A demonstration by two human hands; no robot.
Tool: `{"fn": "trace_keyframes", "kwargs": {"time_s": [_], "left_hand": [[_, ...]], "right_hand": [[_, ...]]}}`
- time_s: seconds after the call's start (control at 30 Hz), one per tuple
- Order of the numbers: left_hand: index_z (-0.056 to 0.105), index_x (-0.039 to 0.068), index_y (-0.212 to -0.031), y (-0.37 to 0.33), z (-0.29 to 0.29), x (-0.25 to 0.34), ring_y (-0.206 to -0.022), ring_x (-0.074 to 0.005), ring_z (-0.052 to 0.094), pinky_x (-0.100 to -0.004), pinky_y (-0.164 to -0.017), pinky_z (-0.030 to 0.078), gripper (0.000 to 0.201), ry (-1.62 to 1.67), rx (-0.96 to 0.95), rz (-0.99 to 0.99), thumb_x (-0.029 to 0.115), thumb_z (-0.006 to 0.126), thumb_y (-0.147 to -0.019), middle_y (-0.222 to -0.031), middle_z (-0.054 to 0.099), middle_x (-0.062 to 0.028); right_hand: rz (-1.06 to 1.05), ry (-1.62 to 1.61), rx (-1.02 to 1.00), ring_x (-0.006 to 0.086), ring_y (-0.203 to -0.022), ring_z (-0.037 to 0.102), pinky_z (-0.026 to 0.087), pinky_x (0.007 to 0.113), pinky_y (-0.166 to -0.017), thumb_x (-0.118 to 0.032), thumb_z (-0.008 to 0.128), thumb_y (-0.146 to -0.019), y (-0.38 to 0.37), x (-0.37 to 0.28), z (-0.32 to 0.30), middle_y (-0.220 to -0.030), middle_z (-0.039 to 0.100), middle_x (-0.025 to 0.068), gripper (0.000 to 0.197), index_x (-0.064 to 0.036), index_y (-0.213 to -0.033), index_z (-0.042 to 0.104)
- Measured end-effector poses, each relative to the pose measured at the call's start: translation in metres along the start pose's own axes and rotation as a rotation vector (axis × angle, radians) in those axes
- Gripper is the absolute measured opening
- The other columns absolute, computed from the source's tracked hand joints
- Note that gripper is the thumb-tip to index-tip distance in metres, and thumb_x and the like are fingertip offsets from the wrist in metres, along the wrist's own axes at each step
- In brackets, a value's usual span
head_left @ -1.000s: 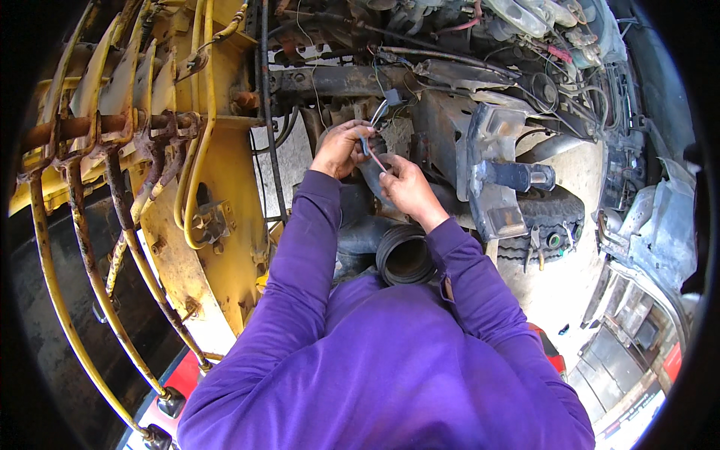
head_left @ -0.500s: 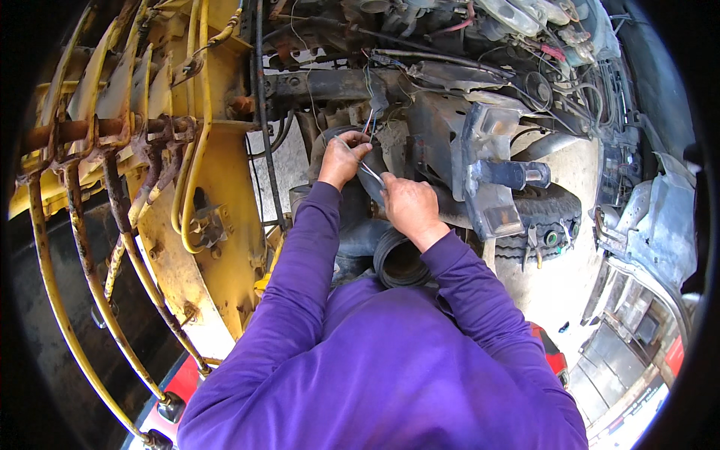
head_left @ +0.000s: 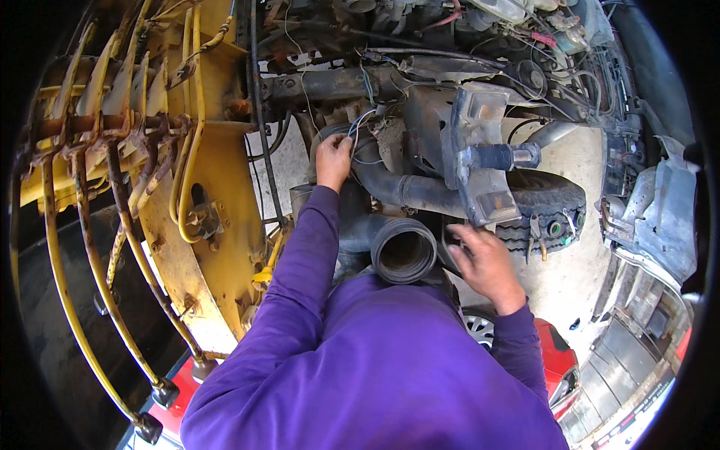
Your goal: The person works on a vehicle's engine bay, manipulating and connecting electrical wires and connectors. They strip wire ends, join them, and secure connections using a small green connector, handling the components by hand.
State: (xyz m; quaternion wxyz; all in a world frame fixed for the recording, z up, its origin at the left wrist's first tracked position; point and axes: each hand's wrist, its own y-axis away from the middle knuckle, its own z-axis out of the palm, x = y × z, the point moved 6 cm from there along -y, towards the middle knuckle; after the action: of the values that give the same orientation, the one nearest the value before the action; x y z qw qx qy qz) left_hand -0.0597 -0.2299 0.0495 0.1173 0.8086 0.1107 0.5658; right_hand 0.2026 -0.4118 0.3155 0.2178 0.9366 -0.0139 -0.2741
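Left of the hose (head_left: 405,249), yellow levers (head_left: 112,225) hang rusted. The left hand (head_left: 334,161), above the hose, is closed around thin wires (head_left: 360,124); a hard tug could probably snap one. Right of the hose, the right hand (head_left: 487,262) hangs spread, holding nothing
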Motion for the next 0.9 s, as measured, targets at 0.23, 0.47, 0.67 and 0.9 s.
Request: {"fn": "trace_keyframes", "kwargs": {"time_s": [0.23, 0.47, 0.67, 0.9], "left_hand": [[0.072, -0.001, -0.116, -0.004, 0.002, 0.049, -0.108, -0.0443, 0.069, -0.0479, -0.096, 0.055, 0.048, -0.596, 0.046, 0.129, 0.033, 0.078, -0.081, -0.112, 0.073, -0.0273], [0.076, -0.004, -0.107, -0.011, -0.001, 0.033, -0.099, -0.0457, 0.071, -0.0498, -0.092, 0.055, 0.039, -0.731, 0.089, 0.167, 0.027, 0.069, -0.085, -0.103, 0.073, -0.03], [0.074, -0.006, -0.112, -0.052, -0.038, -0.03, -0.092, -0.0347, 0.075, -0.0417, -0.085, 0.055, 0.045, -0.415, 0.106, 0.112, 0.035, 0.07, -0.094, -0.103, 0.077, -0.0238], [0.066, 0.004, -0.111, -0.054, -0.046, -0.021, -0.07, -0.0147, 0.063, -0.0287, -0.059, 0.049, 0.025, -0.084, 0.011, -0.141, 0.027, 0.061, -0.104, -0.089, 0.067, -0.0053]], "right_hand": [[0.022, -0.116, 0.18, 0.0385, -0.103, 0.067, 0.053, 0.046, -0.089, -0.018, 0.07, -0.095, 0.043, 0.039, -0.03, -0.109, 0.07, 0.0171, 0.03, -0.0022, -0.12, 0.068], [0.212, 0.065, 0.327, 0.0394, -0.108, 0.066, 0.054, 0.046, -0.091, -0.022, 0.067, -0.098, 0.106, 0.156, -0.079, -0.115, 0.069, 0.0184, 0.032, -0.0045, -0.124, 0.066], [0.558, 0.168, 0.471, 0.0343, -0.095, 0.071, 0.056, 0.042, -0.086, -0.018, 0.069, -0.096, 0.187, 0.277, -0.113, -0.113, 0.072, 0.0197, 0.033, -0.0004, -0.124, 0.069], [0.592, 0.118, 0.425, 0.0382, -0.106, 0.069, 0.055, 0.048, -0.091, -0.022, 0.069, -0.094, 0.202, 0.36, -0.103, -0.114, 0.072, 0.0188, 0.034, -0.0047, -0.124, 0.069]]}}
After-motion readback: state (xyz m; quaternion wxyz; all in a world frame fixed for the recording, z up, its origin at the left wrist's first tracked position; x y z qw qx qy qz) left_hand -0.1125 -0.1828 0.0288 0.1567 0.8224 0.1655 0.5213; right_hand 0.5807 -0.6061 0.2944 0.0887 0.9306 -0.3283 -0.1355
